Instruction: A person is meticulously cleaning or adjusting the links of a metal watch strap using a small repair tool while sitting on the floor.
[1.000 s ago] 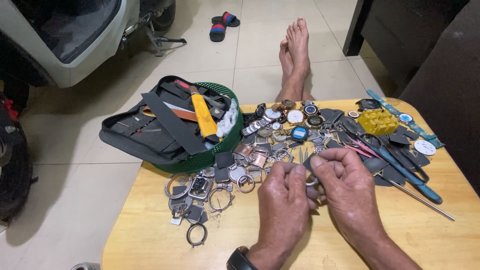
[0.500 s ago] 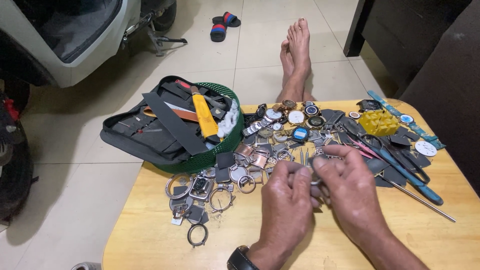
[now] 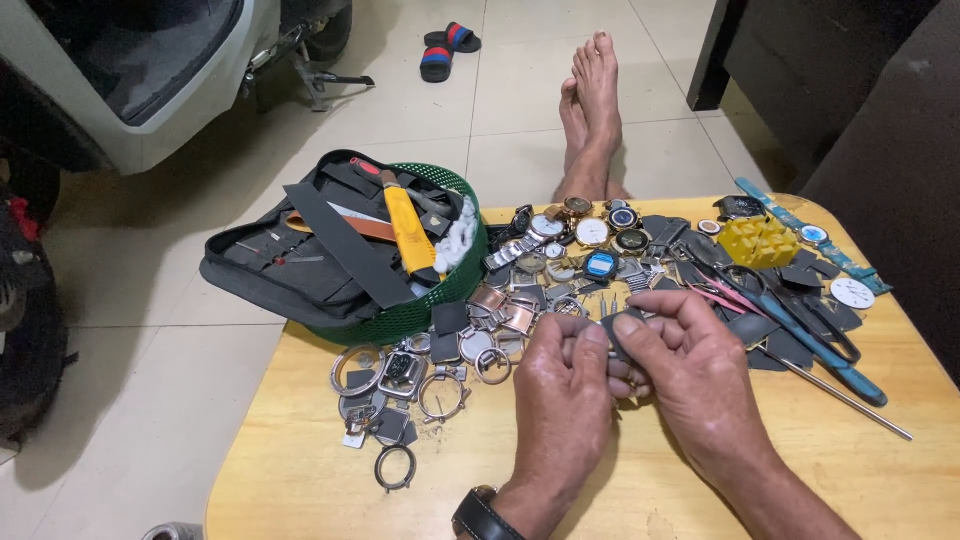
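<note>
Above the middle of the low wooden table (image 3: 300, 470), the left hand (image 3: 562, 385) and right hand (image 3: 690, 375) met, fingers pinched together on a small dark flat watch part (image 3: 612, 330); its details were too small to make out. Beyond the hands lay scattered watch cases (image 3: 590, 232), metal rings (image 3: 395, 467) and a yellow holder block (image 3: 757, 241). A green basket (image 3: 420, 315) of tools overhung the table's far left edge, above the pale tiled floor (image 3: 520, 90).
</note>
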